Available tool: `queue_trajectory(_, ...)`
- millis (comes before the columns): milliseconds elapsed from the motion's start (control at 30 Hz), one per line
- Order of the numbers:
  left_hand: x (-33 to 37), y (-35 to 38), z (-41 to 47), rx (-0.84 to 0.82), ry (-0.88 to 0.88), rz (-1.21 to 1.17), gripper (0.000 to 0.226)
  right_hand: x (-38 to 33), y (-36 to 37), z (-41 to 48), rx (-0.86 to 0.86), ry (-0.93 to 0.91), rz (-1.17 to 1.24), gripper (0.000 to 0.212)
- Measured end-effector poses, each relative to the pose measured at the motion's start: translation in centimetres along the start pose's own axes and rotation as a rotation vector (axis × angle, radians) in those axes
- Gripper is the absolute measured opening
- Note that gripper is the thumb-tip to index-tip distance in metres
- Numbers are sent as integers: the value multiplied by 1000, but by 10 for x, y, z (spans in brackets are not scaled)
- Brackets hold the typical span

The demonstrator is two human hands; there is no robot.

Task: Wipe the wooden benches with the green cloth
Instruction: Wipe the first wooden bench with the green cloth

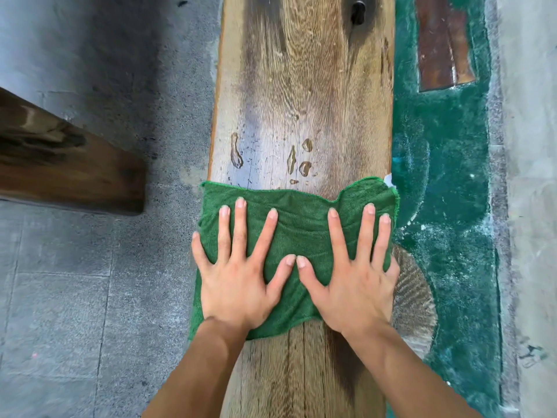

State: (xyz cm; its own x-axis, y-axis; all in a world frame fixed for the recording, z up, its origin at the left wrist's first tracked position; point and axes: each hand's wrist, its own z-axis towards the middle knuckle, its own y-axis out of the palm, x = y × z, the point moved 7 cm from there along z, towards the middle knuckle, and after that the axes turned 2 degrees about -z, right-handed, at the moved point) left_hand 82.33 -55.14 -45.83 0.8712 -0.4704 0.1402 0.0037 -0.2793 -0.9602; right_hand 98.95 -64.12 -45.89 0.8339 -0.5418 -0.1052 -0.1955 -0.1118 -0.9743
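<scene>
A long wooden bench (301, 86) runs away from me down the middle of the view. The green cloth (301, 224) lies spread flat across its whole width. My left hand (238, 273) presses on the cloth's left half with straight, spread fingers. My right hand (352, 276) presses on the right half the same way, and the two thumbs nearly touch. Several water drops (304, 167) sit on the wood just beyond the cloth's far edge. The cloth's left edge hangs over the bench side.
A dark wooden beam (60, 164) juts in from the left over the grey stone floor (75, 297). Worn green flooring (446, 206) lies right of the bench, with a brown plank (443, 43) on it. A dark knot hole (358, 12) marks the bench's far end.
</scene>
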Motion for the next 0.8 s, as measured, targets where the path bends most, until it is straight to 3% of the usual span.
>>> queue_trajectory(800,-2,-29,118,65,-19,-11,73,-11,-24,120,22,29,15,90)
